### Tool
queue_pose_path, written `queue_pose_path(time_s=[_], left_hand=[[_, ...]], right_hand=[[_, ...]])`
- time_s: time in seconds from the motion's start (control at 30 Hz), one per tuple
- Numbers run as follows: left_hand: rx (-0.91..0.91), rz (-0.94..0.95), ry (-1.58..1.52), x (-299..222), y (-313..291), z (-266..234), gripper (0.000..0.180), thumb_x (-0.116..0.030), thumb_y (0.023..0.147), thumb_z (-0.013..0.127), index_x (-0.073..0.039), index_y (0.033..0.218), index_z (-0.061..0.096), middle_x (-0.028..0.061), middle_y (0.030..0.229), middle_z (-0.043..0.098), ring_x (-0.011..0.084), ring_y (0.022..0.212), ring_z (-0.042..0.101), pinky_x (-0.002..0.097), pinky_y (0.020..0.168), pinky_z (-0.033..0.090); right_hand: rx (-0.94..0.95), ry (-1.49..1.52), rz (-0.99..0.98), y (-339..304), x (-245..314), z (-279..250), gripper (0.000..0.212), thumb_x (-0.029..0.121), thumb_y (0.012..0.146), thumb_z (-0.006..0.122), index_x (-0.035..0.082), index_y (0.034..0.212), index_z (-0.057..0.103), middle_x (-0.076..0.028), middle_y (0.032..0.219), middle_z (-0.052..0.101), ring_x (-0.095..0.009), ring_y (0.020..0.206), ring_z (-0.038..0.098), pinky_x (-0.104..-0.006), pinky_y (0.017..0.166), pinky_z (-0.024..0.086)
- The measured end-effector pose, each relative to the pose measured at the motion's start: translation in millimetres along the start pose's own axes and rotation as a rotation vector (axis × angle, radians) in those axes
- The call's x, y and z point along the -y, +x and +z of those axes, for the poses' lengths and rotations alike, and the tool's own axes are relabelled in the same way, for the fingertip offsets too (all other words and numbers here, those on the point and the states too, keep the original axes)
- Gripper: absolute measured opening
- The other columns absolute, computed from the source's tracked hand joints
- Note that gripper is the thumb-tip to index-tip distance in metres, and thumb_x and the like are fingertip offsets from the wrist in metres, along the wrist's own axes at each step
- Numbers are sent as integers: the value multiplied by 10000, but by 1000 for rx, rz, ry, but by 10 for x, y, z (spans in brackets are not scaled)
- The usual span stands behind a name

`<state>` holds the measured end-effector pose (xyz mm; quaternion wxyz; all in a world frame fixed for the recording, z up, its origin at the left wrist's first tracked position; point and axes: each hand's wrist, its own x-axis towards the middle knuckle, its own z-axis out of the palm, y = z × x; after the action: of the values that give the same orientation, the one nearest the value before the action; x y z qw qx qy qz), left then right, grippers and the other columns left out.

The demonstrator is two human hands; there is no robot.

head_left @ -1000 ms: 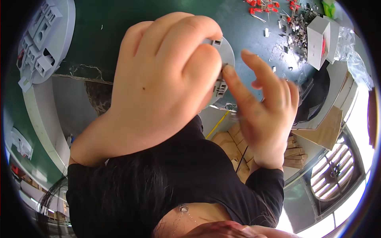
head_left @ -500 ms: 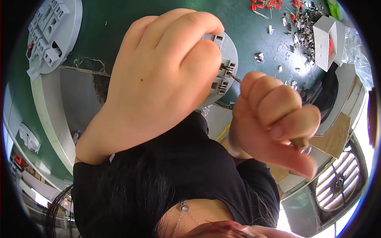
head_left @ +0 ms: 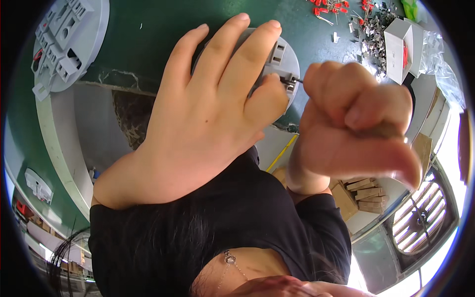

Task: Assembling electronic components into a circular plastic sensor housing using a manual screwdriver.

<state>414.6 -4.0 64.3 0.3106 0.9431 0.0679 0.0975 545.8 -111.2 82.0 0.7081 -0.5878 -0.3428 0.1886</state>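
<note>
A round grey plastic base with moulded slots lies on the green tabletop, mostly covered by my left hand. That hand is open, its fingers spread across the base and the thumb beside a slot at the right side. My right hand is closed around a tool; its handle is hidden in the fist. Only a short thin dark shaft shows, reaching from the curled fingers to small metal pieces at the base's right edge. The right fist is slightly blurred.
Another grey plastic base lies at the far left. Red leaded parts and a pile of small metal clips are scattered at the far right. Beside them stand a white box and a clear plastic bag. The table's near edge is chipped.
My left hand's fingers have gone from curled to spread out over the base. My right fist has moved up and slightly to the right with the tool.
</note>
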Motion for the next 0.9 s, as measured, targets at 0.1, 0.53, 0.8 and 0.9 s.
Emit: queue_pose_path(time_s=[0.1,0.53,0.8,0.9], left_hand=[[-12,-4,22,35,-5,11,845,-238,469,926,-94,1192,514,204,1485,453,412,1326,481,519,1053,400],[-698,-1017,579,1257,-2145,-1468,1097,-501,634,911,-22,1474,393,236,1521,387,392,1398,387,454,1135,343],[-758,-1021,761,1808,-3632,-2200,552,-263,932,726,29,1363,544,182,1216,662,282,1067,649,378,972,508],[-970,-540,133,1016,-1976,-1815,671,-155,861,732,39,1429,432,271,1349,557,385,1142,631,473,936,577]], right_hand=[[7,-64,158,93,-63,132,679,789,896,426,121,778,443,40,564,316,-95,494,214,-310,477,186],[-50,399,-121,-187,94,-465,562,682,861,646,159,703,515,52,656,354,-101,605,289,-317,613,209],[87,81,-157,7,374,-827,478,598,881,669,125,877,598,2,739,519,-151,607,445,-351,685,395],[-317,-658,55,68,375,-388,314,338,911,725,38,839,667,13,730,540,-121,667,484,-300,658,406]])
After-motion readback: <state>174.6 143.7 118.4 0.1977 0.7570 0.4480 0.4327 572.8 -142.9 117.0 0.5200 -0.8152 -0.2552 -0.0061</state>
